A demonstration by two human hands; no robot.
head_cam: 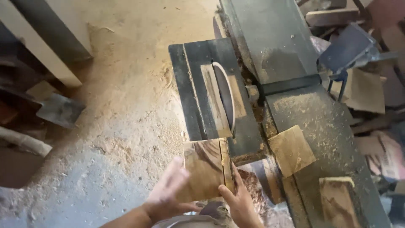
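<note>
I hold a small brown wooden board [205, 165] flat at the near edge of a dark saw table [192, 97]. My left hand [168, 192] rests on its left side with fingers spread forward. My right hand [240, 200] grips its right edge, where a thin strip is split off along a cut line. The circular saw blade [225, 95] rises from the slot just beyond the board.
A dark planer bed [325, 126] dusted with sawdust runs along the right, with two wood offcuts [292, 150] [339, 202] lying on it. Sawdust covers the floor [126, 109] on the left. A shovel blade [59, 110] and scrap timber lie at far left.
</note>
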